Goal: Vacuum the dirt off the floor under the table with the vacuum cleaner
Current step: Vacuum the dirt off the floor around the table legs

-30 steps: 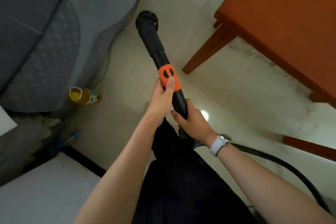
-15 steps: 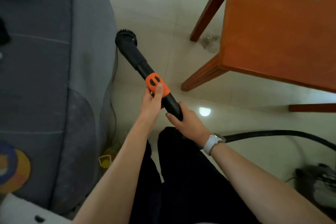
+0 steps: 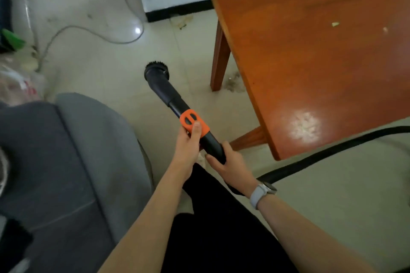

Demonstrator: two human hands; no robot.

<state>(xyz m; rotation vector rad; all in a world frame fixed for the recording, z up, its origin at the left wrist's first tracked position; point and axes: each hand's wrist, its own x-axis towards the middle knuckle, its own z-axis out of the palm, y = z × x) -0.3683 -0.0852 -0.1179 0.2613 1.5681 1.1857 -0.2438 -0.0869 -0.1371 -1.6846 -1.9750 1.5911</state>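
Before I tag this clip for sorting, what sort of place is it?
Probably a home living room: a grey sofa, a wooden table on a tiled floor, and a vacuum wand held in both hands.

Grey sofa [image 3: 66, 162]; white cable [image 3: 93, 31]; plastic bag [image 3: 17, 86]

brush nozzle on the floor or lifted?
Cannot tell for certain; the round black brush nozzle sits left of the dirt pile, not in it.
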